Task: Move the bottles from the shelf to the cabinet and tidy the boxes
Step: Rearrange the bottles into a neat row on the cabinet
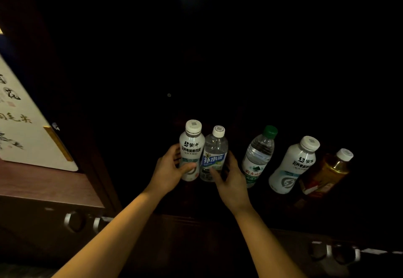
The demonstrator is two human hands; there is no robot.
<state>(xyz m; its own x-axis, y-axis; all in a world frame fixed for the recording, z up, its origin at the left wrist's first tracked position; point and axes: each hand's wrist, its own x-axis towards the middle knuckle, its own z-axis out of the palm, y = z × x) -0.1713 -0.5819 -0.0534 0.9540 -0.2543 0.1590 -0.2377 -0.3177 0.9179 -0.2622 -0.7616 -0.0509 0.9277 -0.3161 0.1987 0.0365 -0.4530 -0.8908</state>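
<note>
Two bare forearms reach into a dark cabinet (218, 218): the left hand (168, 171) wraps a white bottle (192, 151), and the right hand (231, 181) grips a clear bottle (214, 153) touching it. Further right stand a green-capped water bottle (258, 157), another white bottle (294, 164) and an amber tea bottle (329, 170), all upright in a row.

The scene is lying very dim, most of the frame sinking into near black from nine o'clock round to three o'clock. A warm, weak light is falling from the viewer's side, picking out the hands (168, 173) and the row of bottles (259, 157), whose pale caps and labels are glinting softly. The calligraphy panel (24, 133) at nine o'clock is smearing with blur. Wide-angle distortion is bending the edges, tilting the bottles outward.
</note>
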